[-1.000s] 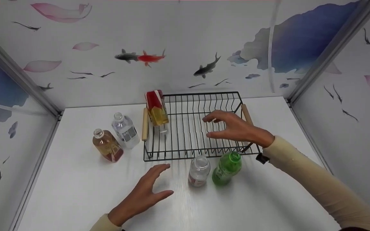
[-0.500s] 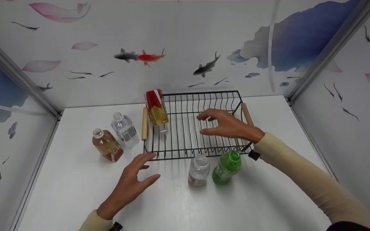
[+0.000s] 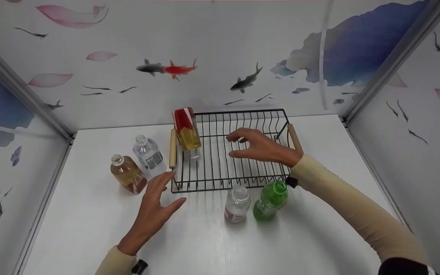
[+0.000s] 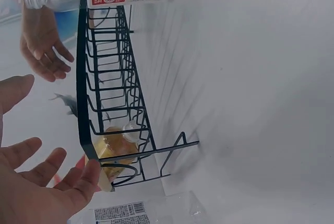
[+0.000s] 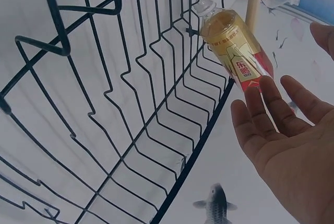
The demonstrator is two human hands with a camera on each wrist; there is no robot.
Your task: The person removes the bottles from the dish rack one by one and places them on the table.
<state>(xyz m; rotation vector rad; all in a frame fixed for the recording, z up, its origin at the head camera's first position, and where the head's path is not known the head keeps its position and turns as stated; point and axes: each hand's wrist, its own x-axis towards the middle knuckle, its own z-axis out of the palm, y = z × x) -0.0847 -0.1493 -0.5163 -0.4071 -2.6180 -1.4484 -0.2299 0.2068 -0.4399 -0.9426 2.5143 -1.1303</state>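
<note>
My left hand (image 3: 152, 214) hovers with fingers spread at the front left corner of a black wire dish rack (image 3: 239, 111), holding nothing. Its fingertips overlap the corner in the head view. Over the middle of the rack is my right hand (image 3: 260, 146), fingers loosely bent and thumb apart, nothing in it. A red and yellow bottle (image 3: 188, 133) leans in the rack's left end, neck toward the front. In the right wrist view this bottle (image 5: 235, 46) shows beyond the right fingertips. Left of the rack stand a brown bottle (image 3: 129, 175) and a clear labelled bottle (image 3: 149, 156).
In front of the rack a clear bottle (image 3: 237, 208) and a green bottle (image 3: 269, 202) stand side by side. Wooden handles (image 3: 173, 148) flank the rack. Printed walls enclose the white table (image 3: 212, 248) at the back and both sides.
My left hand has moved left and forward toward the rack's front left corner. The right hand has shifted left over the rack. Bottles and rack have stayed in place.
</note>
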